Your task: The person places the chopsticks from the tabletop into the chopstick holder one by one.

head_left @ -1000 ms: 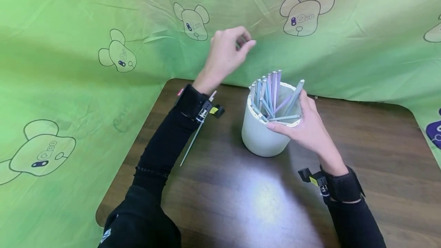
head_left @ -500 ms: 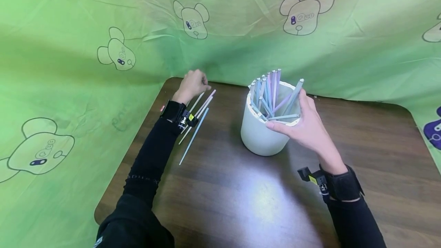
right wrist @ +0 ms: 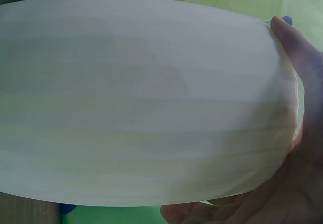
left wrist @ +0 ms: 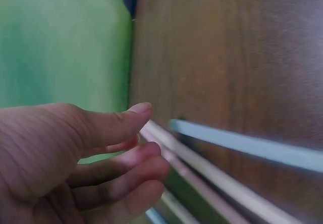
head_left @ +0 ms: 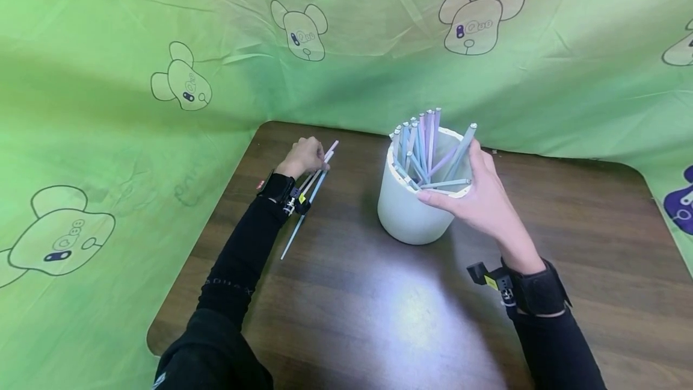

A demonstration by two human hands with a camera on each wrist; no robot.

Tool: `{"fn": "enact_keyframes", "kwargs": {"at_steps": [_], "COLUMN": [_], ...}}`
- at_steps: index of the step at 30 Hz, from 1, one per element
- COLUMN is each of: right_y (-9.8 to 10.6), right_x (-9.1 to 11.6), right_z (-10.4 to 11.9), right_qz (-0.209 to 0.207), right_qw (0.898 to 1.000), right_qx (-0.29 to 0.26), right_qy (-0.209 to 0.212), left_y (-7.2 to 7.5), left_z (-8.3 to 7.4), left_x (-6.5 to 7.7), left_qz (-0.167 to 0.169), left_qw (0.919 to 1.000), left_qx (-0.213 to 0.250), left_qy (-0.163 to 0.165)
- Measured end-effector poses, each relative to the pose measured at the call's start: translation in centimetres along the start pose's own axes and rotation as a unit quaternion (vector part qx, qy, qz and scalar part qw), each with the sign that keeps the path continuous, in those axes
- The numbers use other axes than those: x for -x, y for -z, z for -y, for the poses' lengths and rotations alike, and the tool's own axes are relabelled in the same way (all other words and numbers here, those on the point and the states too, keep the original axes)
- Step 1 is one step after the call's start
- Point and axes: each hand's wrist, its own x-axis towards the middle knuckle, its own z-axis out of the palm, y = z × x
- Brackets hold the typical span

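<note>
My left hand (head_left: pixel 304 156) is low over a small group of thin pastel sticks at the table's left. In the left wrist view its thumb and loosely bent fingers stand apart, right at the ends of a white stick (left wrist: pixel 217 173) and a pink stick (left wrist: pixel 202 186). A light blue stick (left wrist: pixel 247 144) lies just right of them. My right hand (head_left: pixel 487 203) grips the rim of a white pot (head_left: pixel 408 215), thumb in front and fingers behind. Blue and purple sticks (head_left: pixel 430 137) lean inside. The pot's smooth wall fills most of the right wrist view.
The brown wooden table (head_left: pixel 368 330) has rounded corners. Behind it and down its left side hangs a green cloth (head_left: pixel 368 83) printed with cartoon heads. A small red tag (head_left: pixel 260 185) shows by the left wrist.
My left hand has come down from above the table, first left, then slightly nearer, to the sticks. My right hand and the pot have kept their place.
</note>
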Motion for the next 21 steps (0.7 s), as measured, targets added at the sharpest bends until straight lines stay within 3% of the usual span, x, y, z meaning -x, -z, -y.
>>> {"fn": "enact_keyframes", "kwargs": {"at_steps": [11, 21], "right_y": [0.1, 0.0], "right_x": [0.0, 0.0], "right_z": [-0.4, -0.2], "right_qz": [0.004, -0.003], "right_qw": [1.0, 1.0], "right_qx": [0.008, 0.0], "right_qy": [-0.003, 0.006], "left_y": [-1.9, -2.0], "left_z": [0.1, 0.1], "left_x": [-0.4, -0.2], "left_qz": [-0.008, -0.016], "left_qw": [0.9959, 0.9978], "left_qx": [-0.079, -0.054], "left_qy": [-0.043, -0.034]}}
